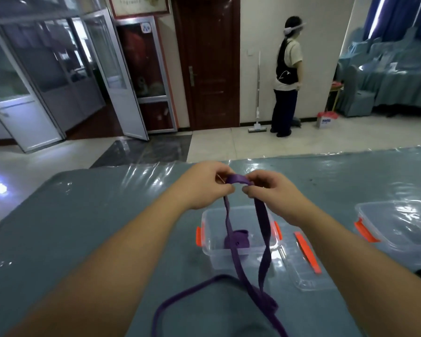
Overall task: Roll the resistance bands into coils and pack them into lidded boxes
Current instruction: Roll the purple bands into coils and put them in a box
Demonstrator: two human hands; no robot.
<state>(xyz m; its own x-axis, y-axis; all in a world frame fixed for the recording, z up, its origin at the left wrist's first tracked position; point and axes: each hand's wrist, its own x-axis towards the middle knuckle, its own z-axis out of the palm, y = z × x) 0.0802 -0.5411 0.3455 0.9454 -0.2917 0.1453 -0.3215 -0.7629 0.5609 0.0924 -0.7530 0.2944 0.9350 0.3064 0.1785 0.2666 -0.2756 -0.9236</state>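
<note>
The top fold of a purple band (263,229) is pinched between the left hand (204,184) and the right hand (270,190), held above the table (107,215). Its two strands are hung down past an open box (212,239), where a coil (237,240) is already laid. A lid (301,266) is set just beside it; a second box (399,227) is placed further right.

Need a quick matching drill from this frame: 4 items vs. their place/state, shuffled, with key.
Items:
1. purple band
2. coiled band
3. loose lid
4. second box

States:
A. flat on the table, right of the open box
B. pinched by left hand and right hand
C. far right, lid on
D. inside the open box

Pairs: 1-B, 2-D, 3-A, 4-C
</note>
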